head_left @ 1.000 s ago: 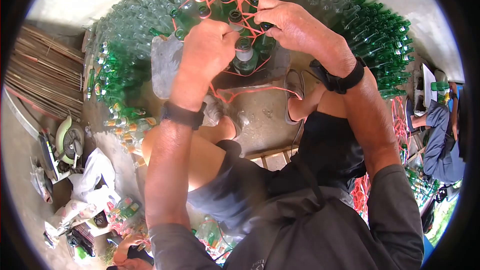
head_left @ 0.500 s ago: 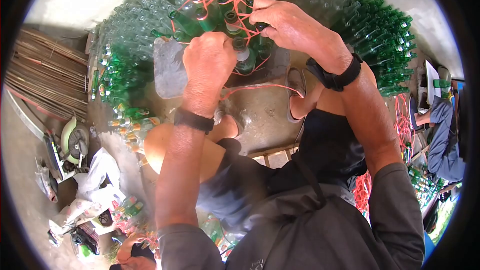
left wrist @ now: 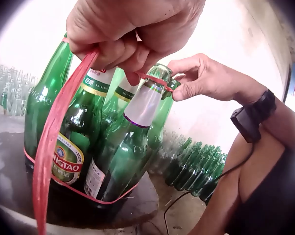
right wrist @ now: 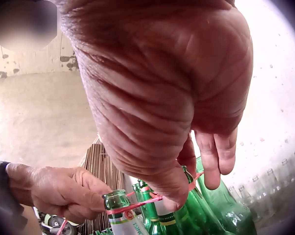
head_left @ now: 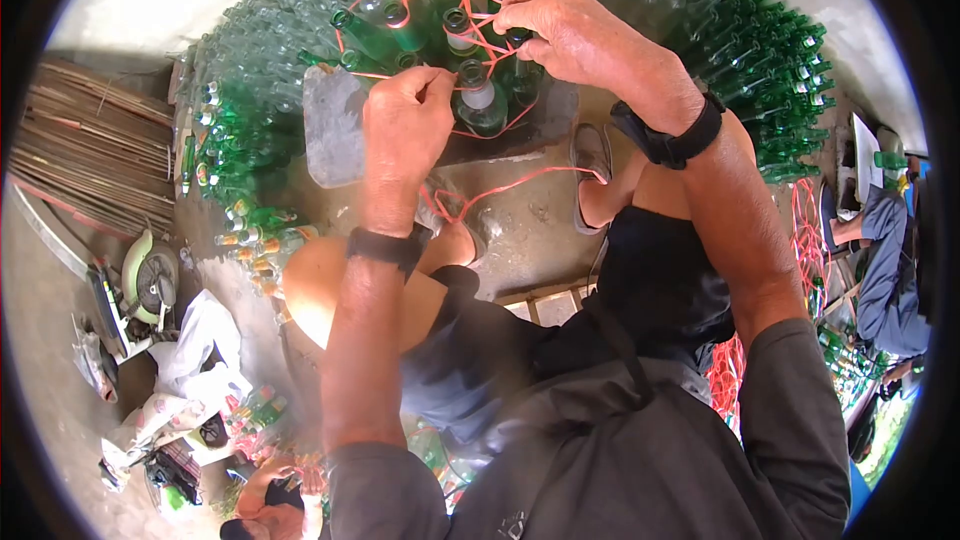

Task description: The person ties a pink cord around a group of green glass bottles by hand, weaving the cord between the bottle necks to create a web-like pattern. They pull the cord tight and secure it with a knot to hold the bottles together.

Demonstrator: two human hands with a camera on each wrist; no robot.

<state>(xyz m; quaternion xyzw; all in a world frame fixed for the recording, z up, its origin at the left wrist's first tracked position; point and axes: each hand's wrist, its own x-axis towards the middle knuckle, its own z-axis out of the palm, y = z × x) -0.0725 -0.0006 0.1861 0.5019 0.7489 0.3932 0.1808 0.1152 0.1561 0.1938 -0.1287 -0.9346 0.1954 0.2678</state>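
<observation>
A cluster of green beer bottles (left wrist: 120, 139) stands upright, bound round the base and laced between the necks with red plastic twine (left wrist: 53, 132). My left hand (head_left: 408, 125) grips the twine in curled fingers, just in front of the cluster's left side; a strand hangs down from it in the left wrist view. At the cluster's right side, my right hand (head_left: 580, 35) holds a bottle neck between thumb and fingers, beside the front bottle (head_left: 482, 105). In the right wrist view, the thumb presses close to the twine stretched from the front bottle's neck.
The bottles stand on a grey slab (head_left: 333, 140). Many loose bottles (head_left: 765, 80) curve around it on the floor. Twine (head_left: 530, 178) trails down to a shoe. Thin rods (head_left: 95, 150) lie stacked at left, and other people sit at the lower left and far right.
My left hand has drawn down and slightly left, away from the front bottle, with the twine in its grip. My right hand stays at the same bottle neck.
</observation>
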